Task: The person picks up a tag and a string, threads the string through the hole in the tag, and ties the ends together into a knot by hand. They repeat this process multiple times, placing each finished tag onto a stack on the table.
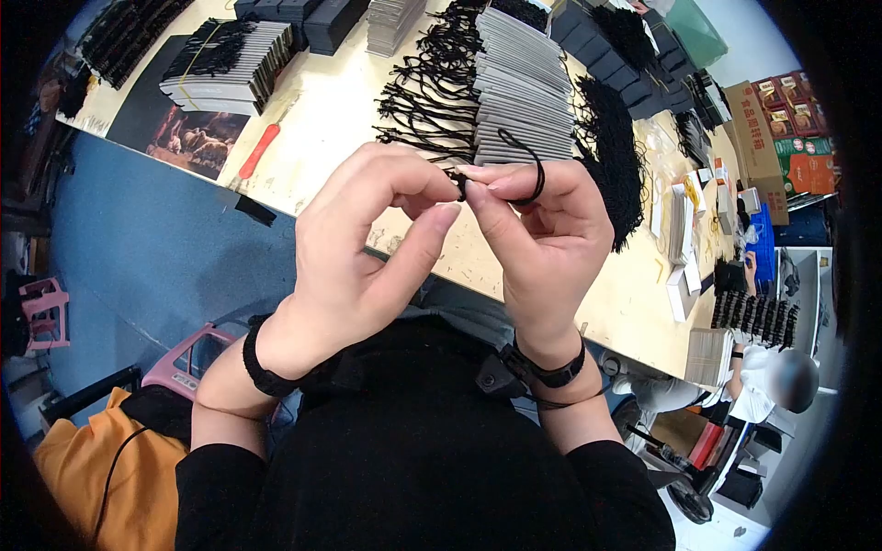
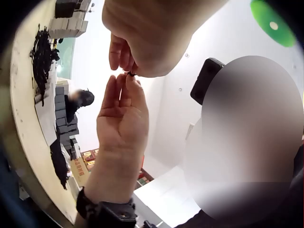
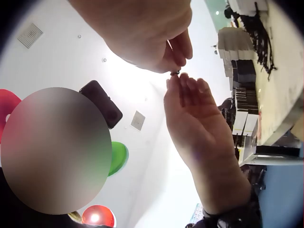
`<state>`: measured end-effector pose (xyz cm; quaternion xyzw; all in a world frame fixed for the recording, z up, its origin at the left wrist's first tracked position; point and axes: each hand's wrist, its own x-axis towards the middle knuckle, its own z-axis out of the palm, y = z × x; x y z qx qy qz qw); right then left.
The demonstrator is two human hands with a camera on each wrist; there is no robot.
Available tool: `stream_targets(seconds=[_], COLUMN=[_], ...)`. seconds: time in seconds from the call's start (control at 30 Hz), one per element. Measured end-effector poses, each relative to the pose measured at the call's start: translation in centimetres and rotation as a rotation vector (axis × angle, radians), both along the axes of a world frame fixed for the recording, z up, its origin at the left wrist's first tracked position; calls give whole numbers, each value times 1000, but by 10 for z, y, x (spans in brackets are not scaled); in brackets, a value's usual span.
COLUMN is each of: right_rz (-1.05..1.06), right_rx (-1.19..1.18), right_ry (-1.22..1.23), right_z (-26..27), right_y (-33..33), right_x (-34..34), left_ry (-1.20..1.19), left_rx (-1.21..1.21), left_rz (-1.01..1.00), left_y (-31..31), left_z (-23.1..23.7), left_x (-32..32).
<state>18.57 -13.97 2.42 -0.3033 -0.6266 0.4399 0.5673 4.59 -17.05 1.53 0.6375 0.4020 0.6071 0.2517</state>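
Both hands meet above the near part of the table in the head view. The right hand pinches a black cord between thumb and index finger, and a loop of it arches over the fingers. At the cord's small dark end, the left hand has its curled index fingertip touching, its thumb tip slightly lower. In the left wrist view a dark bit of cord shows between the fingertips; in the right wrist view it shows as a small knot-like piece. The fingers hide most of the knot.
Beyond the hands lies a long row of grey tags with black cords, on the pale table. A red-handled tool is at the left, near a banded stack. Black cords are heaped at right. Another person is at far right.
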Motion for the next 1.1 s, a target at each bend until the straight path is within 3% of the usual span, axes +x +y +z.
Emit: stream_targets(seconds=[0.17,0.27,0.47,0.6,0.67,0.77,0.9,0.97,1.03,1.1], right_rz=[91,109,100,134,137,173,204,-50,-92,108], right_rx=[-189,-214,-225,-284,-343,-431,-547,-198,140,50], right_ry=[66,48,5,2,61,113,21,-87,-156,-200], right_z=[6,7,12,14,15,13,13,-2,-6,1], right_y=[0,1,-1,-1,1,3,3,3,5,0], right_x=[4,5,3,3,3,6,10,16,16,8], left_ry=[-251,-20,196,210,-195,-395,-396,-390,-385,-417], left_rx=[-294,-136,102,52,-219,-402,-459,-484,-510,-533], left_rz=[-98,-37,115,118,5,-77,-84,-88,-96,-168], left_y=[-1,1,6,1,-3,-8,-10,-10,-9,-8], left_z=[4,6,5,5,2,8,10,11,11,8], left_x=[-10,-12,-13,-12,-10,-17,-20,-21,-21,-19])
